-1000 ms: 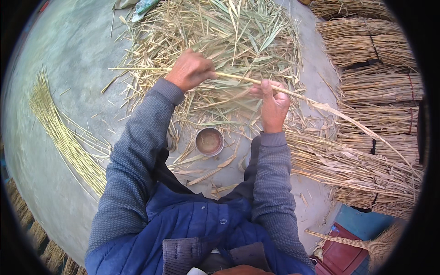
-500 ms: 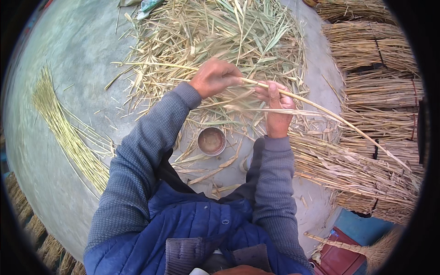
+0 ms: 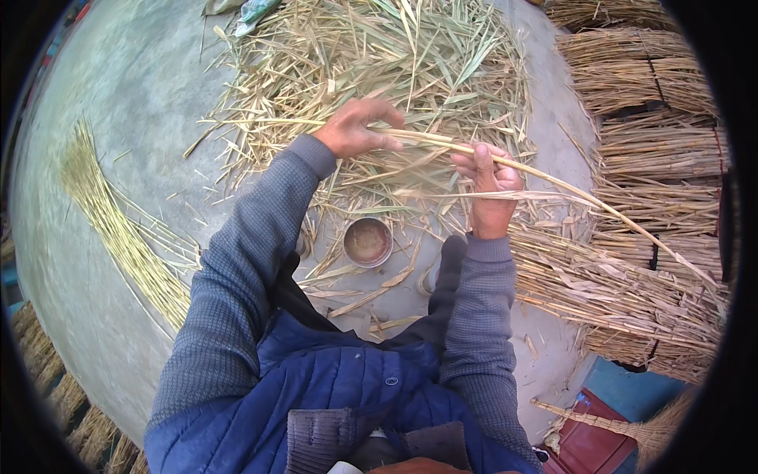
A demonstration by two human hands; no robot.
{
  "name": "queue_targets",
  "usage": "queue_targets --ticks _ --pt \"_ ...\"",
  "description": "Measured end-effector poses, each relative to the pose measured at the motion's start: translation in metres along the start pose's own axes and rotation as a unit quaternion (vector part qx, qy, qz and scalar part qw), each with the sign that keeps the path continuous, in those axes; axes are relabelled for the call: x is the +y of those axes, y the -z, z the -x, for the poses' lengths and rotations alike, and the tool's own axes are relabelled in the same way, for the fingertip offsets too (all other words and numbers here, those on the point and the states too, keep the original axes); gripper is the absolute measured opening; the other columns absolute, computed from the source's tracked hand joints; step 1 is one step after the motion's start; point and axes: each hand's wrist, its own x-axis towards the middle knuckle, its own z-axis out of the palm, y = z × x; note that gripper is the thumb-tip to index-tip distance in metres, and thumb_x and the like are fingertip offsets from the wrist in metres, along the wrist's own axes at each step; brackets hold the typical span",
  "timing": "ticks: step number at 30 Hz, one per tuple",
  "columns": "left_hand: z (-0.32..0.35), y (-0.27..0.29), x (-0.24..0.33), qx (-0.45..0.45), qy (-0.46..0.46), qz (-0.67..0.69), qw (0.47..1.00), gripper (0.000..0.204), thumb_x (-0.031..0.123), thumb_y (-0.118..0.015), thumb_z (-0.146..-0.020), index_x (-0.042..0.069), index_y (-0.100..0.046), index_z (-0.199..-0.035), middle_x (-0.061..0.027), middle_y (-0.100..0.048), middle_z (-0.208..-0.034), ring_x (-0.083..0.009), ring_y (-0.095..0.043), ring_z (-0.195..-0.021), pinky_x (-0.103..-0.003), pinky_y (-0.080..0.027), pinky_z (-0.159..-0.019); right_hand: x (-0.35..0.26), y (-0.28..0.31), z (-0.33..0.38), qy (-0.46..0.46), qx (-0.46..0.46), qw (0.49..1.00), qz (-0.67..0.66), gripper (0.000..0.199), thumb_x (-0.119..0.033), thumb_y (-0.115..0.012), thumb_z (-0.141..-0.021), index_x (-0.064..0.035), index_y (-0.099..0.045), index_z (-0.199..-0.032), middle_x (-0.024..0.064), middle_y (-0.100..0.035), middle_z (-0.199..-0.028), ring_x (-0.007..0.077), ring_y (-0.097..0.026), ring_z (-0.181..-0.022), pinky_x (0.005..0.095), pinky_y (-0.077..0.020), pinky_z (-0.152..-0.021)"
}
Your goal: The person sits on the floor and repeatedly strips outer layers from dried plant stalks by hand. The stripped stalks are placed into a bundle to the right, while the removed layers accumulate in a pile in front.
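A long yellowish reed stalk [image 3: 545,175] slants across in front of me, over a heap of dry leaves. My right hand [image 3: 491,186] is closed round it, thumb along the top, with its thin end running down to the right. A loose dry leaf strip [image 3: 466,194] hangs by that palm. My left hand [image 3: 357,130] is at the stalk's other part, thumb and forefinger spread apart, with the stalk passing between or behind them. Its lower fingers are partly hidden. Below the hands, a small round metal bowl [image 3: 368,242] stands on the floor between my legs.
The leaf heap [image 3: 442,63] spreads at the far middle. A bundle of peeled stalks [image 3: 126,237] lies at left. Unpeeled reeds [image 3: 616,296] lie at right, beside stacked tied bundles [image 3: 655,150]. A straw broom [image 3: 624,429] rests over a dark red object [image 3: 588,450] at lower right.
My left hand has loosened from its pinch on the stalk, its thumb and forefinger parting, and shifted slightly left. My right hand, still round the stalk, has moved a little right and nearer.
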Motion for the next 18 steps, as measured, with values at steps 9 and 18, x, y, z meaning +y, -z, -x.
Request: queue_targets --ticks 9,18 --pt "0.007 0.025 -0.027 0.043 0.128 0.323 0.937 0.018 0.018 -0.074 -0.091 0.001 -0.068 -0.095 -0.006 -0.074 -0.087 -0.0131 -0.068 -0.084 -0.029 -0.052 -0.079 -0.009 0.014 -0.003 0.032 0.016 0.999 0.004 0.029 -0.024 -0.065 -0.098 0.0045 -0.063 -0.104 0.0144 -0.072 -0.09 0.019 -0.073 -0.077 0.0254 -0.059 -0.069" --pt "0.007 0.056 -0.041 0.201 0.0 -0.208 0.957 0.029 0.031 -0.078 -0.085 0.006 -0.07 -0.099 -0.0077 -0.072 -0.095 -0.0194 -0.066 -0.089 -0.035 -0.051 -0.082 -0.009 0.021 -0.004 0.011 0.032 0.999 0.006 0.032 -0.026 -0.065 -0.098 0.005 -0.063 -0.105 0.0137 -0.071 -0.09 0.019 -0.072 -0.076 0.0265 -0.0593 -0.07"
